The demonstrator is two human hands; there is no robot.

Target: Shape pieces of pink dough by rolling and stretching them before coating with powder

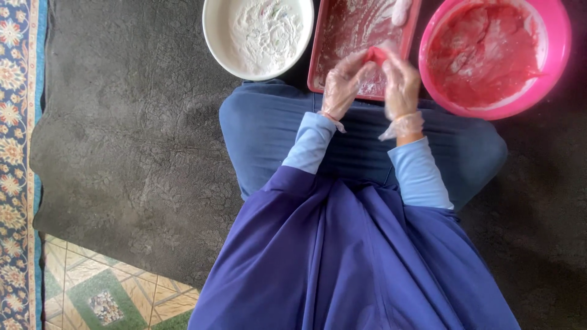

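Head cam looks straight down on a person sitting on a dark grey mat (122,153), legs folded, blue trousers and a purple top w/ light blue sleeves. Both hands wear thin clear plastic gloves. Left hand (342,82) and right hand (400,85) meet above the near edge of a red rectangular tray (324,43), fingers curled in on a small red piece of dough (378,55) pinched between them; neither hand is spread wide. The piece sits at the fingertips, just over the tray's floured floor.

Left of the tray, almost touching it, a white round bowl (214,30) w/ white flour inside. Right of the tray, a pink plastic bowl (553,61) holding a red, wet-looking mass streaked w/ white. One pale floured lump (402,11) lies at the tray's far right corner. Patterned rug (15,153) runs along the left edge, tiled floor (104,293) bottom left.
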